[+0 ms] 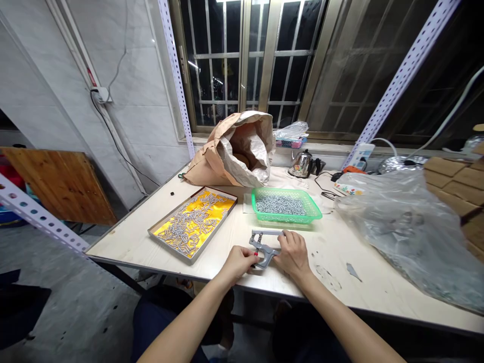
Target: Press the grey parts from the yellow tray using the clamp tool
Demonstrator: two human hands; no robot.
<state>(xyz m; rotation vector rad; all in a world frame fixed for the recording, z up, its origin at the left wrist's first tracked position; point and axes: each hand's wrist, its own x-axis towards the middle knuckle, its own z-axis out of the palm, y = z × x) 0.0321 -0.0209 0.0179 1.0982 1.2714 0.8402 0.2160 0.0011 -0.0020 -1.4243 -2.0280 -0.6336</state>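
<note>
A metal hand press point(264, 248) is being held low over the wooden table point(227, 237), near its front edge and between both hands. It is being gripped by the right hand point(292, 253), whose fingers are being curled shut over the handle end. The left hand point(239, 262) is being kept at the tool's other end, its fingertips pinched together on a small red part beside the spring; whether anything loose is being pinched there cannot be told. Just behind the tool, small metal pieces are being kept in a green plastic basket point(287, 218), and similar pieces are being kept to its left in a shallow tray point(219, 200) lined in yellow. Farther back by the window, an open paper sack point(212, 166) and a steel kettle point(301, 164) are being stored. The table's right side is being covered by a clear plastic bag point(408, 227).
</note>
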